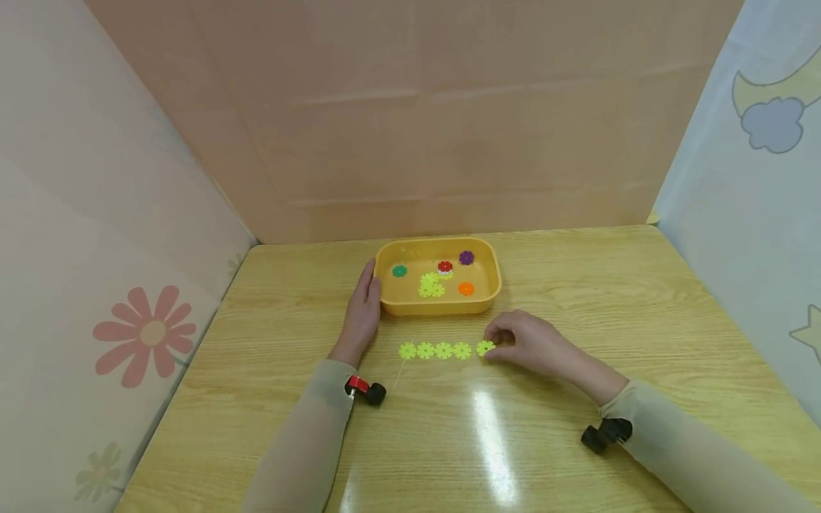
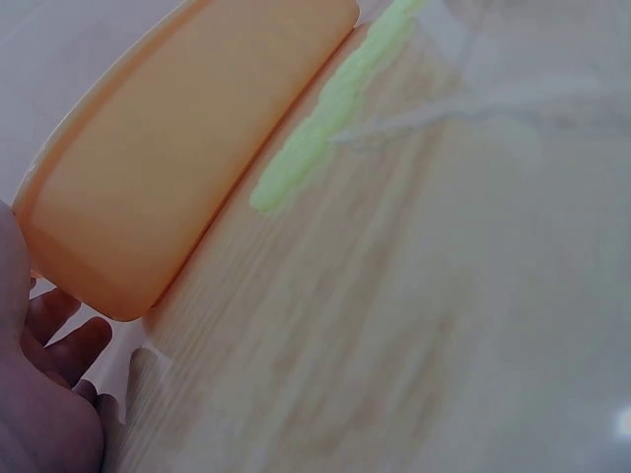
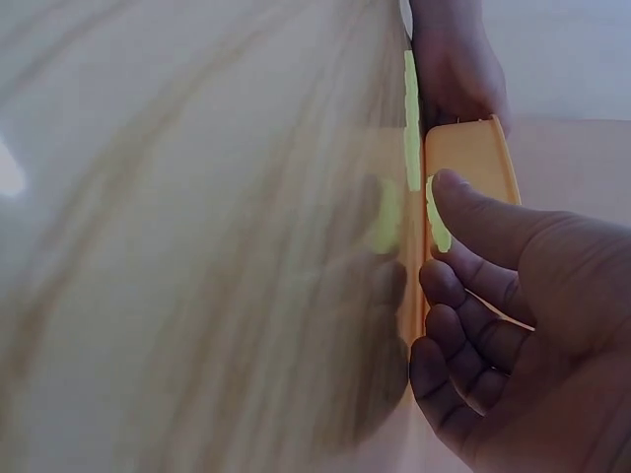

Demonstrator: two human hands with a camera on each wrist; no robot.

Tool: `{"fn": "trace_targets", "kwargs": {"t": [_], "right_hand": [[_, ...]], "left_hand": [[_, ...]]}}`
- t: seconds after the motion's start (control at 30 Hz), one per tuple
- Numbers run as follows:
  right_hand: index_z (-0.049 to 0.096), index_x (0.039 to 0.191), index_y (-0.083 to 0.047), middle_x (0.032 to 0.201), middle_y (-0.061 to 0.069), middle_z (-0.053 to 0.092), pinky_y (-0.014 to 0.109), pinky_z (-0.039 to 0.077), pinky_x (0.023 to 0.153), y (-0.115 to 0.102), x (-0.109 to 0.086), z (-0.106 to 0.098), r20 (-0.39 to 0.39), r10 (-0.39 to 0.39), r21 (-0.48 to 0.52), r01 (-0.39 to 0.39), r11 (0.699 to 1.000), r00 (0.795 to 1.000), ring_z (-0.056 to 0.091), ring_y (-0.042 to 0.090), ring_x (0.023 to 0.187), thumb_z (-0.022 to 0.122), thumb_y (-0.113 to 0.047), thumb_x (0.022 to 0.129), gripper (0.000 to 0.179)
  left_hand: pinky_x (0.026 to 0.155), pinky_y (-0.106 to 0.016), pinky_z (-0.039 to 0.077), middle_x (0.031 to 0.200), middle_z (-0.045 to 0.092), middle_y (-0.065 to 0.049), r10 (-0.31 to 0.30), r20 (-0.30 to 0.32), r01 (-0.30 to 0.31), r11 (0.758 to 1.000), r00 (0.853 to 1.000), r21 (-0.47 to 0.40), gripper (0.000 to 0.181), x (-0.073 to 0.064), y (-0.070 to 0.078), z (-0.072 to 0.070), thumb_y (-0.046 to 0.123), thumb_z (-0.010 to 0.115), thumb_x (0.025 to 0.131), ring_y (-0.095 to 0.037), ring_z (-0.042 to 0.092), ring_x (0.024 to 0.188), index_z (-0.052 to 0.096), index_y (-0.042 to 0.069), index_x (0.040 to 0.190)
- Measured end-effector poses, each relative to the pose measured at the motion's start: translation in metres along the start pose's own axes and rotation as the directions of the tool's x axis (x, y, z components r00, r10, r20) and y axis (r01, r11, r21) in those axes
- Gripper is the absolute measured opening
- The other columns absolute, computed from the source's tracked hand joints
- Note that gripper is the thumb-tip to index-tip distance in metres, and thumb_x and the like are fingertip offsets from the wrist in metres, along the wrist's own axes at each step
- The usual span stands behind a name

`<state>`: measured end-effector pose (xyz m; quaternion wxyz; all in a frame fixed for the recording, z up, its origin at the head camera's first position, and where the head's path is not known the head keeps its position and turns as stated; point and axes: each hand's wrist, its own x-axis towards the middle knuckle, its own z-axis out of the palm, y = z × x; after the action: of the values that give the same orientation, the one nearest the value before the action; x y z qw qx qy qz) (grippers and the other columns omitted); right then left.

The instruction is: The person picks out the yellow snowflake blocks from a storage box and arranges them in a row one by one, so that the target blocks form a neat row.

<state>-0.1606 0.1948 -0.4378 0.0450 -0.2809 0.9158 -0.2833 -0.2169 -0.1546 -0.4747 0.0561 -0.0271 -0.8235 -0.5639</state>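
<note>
One finger and the thumb of the right hand (image 1: 535, 345) pinch a yellow disc (image 1: 485, 348) with a notched edge, just above the worktop (image 1: 417, 456), in front of the tray (image 1: 437, 308) and near its right front corner; that hand's other fingers are loosely bent. The left hand (image 1: 363, 313) rests against the tray's left end, its fingers relaxed and extended along the outside. Four more yellow discs (image 1: 444, 350) lie in a row in front of the tray, running along its front wall, with a small gap before the pinched one. Inside the tray, a heap of yellow discs (image 1: 430, 286) sits around the middle, a green disc (image 1: 400, 271) towards the left end, an orange disc (image 1: 466, 289) at front right, a purple disc (image 1: 466, 258) at back right, and a red disc (image 1: 445, 266) over a white one (image 1: 445, 273). Behind the tray stands a brown wall (image 1: 417, 121).
</note>
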Motion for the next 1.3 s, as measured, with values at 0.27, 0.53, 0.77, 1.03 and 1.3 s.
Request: {"fn": "trace_targets", "kwargs": {"t": [0.27,0.53,0.77,1.03,1.3], "right_hand": [[0.080,0.108,-0.017,0.097,-0.010,0.070,0.037,0.056,0.083,0.0016,0.0012,0.0020,0.002,-0.020,-0.013,0.020,1.000,1.000,0.063,0.012,0.092,0.093,-0.033,0.093,0.026],[0.080,0.109,-0.018,0.095,-0.011,0.068,0.037,0.055,0.082,0.0018,0.0045,0.0048,0.001,-0.034,-0.036,0.034,0.999,0.999,0.062,0.010,0.091,0.093,-0.031,0.093,0.025],[0.079,0.109,-0.018,0.095,-0.009,0.067,0.037,0.055,0.082,-0.0004,0.0060,0.0056,0.019,-0.017,-0.045,0.018,0.999,1.000,0.061,0.012,0.091,0.094,-0.033,0.091,0.027],[0.078,0.106,-0.019,0.094,-0.009,0.066,0.037,0.053,0.080,-0.0037,0.0061,0.0058,0.019,-0.007,-0.053,0.008,0.999,1.000,0.060,0.013,0.090,0.096,-0.033,0.089,0.028],[0.078,0.106,-0.019,0.094,-0.010,0.065,0.036,0.052,0.079,-0.0039,0.0049,0.0076,0.010,-0.019,-0.059,0.020,0.998,1.000,0.059,0.013,0.090,0.095,-0.035,0.090,0.029]], "left_hand": [[0.136,-0.045,0.018,0.181,0.024,0.008,-0.005,-0.001,0.005,1.000,1.000,0.002,0.058,-0.0001,0.0002,0.0002,0.045,0.032,0.122,-0.017,0.020,0.167,0.022,0.034,0.178],[0.136,-0.044,0.019,0.181,0.025,0.008,-0.009,-0.004,0.009,1.000,1.000,-0.004,0.059,-0.0002,0.0001,0.0007,0.048,0.032,0.121,-0.017,0.021,0.167,0.022,0.035,0.178],[0.136,-0.044,0.019,0.181,0.024,0.009,-0.016,-0.003,0.016,1.000,1.000,-0.007,0.058,0.0005,-0.0009,0.0015,0.046,0.032,0.122,-0.016,0.020,0.167,0.021,0.036,0.178],[0.136,-0.045,0.019,0.181,0.025,0.007,-0.013,-0.004,0.013,1.000,1.000,-0.002,0.060,0.0015,-0.0013,0.0012,0.044,0.032,0.122,-0.018,0.020,0.167,0.022,0.027,0.179],[0.136,-0.046,0.019,0.181,0.025,0.005,-0.010,-0.005,0.010,1.000,1.000,-0.004,0.059,0.0008,-0.0002,0.0014,0.041,0.032,0.122,-0.019,0.020,0.167,0.022,0.027,0.179]]}}
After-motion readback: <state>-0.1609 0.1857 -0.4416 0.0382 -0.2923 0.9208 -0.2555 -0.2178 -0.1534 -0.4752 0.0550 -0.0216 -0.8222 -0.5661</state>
